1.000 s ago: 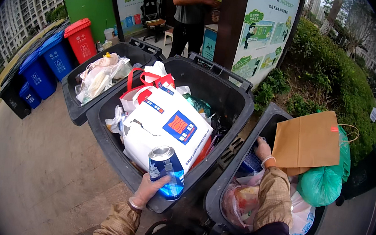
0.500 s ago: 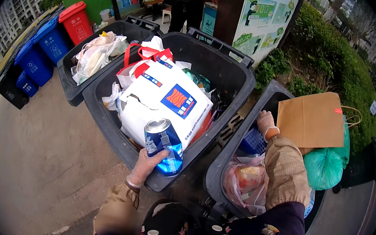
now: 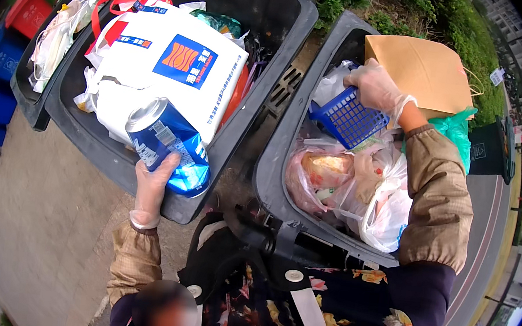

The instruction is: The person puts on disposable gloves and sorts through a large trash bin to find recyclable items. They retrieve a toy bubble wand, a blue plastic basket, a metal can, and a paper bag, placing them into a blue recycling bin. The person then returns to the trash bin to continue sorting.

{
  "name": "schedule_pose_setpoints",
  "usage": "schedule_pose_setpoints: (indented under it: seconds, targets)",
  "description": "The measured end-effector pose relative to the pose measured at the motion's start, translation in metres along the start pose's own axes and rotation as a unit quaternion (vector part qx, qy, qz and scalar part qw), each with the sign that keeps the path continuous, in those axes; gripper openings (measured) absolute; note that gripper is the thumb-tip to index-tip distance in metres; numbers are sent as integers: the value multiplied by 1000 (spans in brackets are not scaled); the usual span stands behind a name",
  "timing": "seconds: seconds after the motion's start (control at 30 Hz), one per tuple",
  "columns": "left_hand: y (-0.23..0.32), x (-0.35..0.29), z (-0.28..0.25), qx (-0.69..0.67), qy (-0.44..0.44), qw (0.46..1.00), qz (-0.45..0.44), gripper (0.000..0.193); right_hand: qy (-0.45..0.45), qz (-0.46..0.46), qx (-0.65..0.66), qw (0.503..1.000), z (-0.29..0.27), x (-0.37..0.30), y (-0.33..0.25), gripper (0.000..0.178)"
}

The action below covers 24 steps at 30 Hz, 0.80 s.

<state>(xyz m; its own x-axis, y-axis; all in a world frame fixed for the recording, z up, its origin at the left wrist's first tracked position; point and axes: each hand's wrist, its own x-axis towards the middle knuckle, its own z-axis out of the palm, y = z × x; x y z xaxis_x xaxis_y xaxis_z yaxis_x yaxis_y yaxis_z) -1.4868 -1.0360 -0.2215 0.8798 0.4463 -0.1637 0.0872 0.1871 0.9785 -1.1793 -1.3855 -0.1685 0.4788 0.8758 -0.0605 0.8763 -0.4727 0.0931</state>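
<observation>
My left hand (image 3: 153,191), in a clear thin glove, grips a large blue drink can (image 3: 170,143) with a silver top. The can is tilted over the near edge of the middle bin (image 3: 236,154). A big white bag (image 3: 135,78) with a blue square on it fills much of that bin. In the right bin (image 3: 269,183), my gloved right hand (image 3: 376,86) is closed on the rim of a small blue plastic basket (image 3: 348,118). Beneath the basket lie tied plastic bags of waste (image 3: 382,202). A brown paper bag (image 3: 416,71) rests just beyond the right hand.
Left of the middle bin stands another dark bin holding white bags (image 3: 59,43). Blue bins (image 3: 2,59) and a red bin (image 3: 30,10) line the left side. A green plastic bag (image 3: 458,131) hangs at the right bin's outer side. Bushes (image 3: 442,16) grow behind.
My right hand has lifted the blue basket up out of the right bin's waste. The view has swung right and downward. The left hand still holds the can.
</observation>
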Motion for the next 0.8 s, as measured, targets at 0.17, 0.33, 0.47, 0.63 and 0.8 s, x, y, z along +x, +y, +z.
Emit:
schedule_pose_setpoints:
  seconds: [0.17, 0.33, 0.47, 0.63, 0.8]
  targets:
    - [6, -4, 1, 1, 7, 1000, 2, 38, -130, 7, 144, 981, -88, 0, -33, 22]
    - [-1, -3, -2, 13, 22, 1000, -2, 40, -51, -96, 127, 986, -140, -60, -105, 29]
    - [-4, -2, -2, 12, 0, 1000, 9, 41, -38, 151, 341, 927, -176, -121, -95, 26]
    - [-2, -2, 1, 20, -3, 1000, 18, 44, 248, 407, 632, 611, -116, -208, -80, 25]
    - [8, 4, 9, 17, -23, 999, -20, 48, 368, 475, 746, 286, -31, -312, -82, 31]
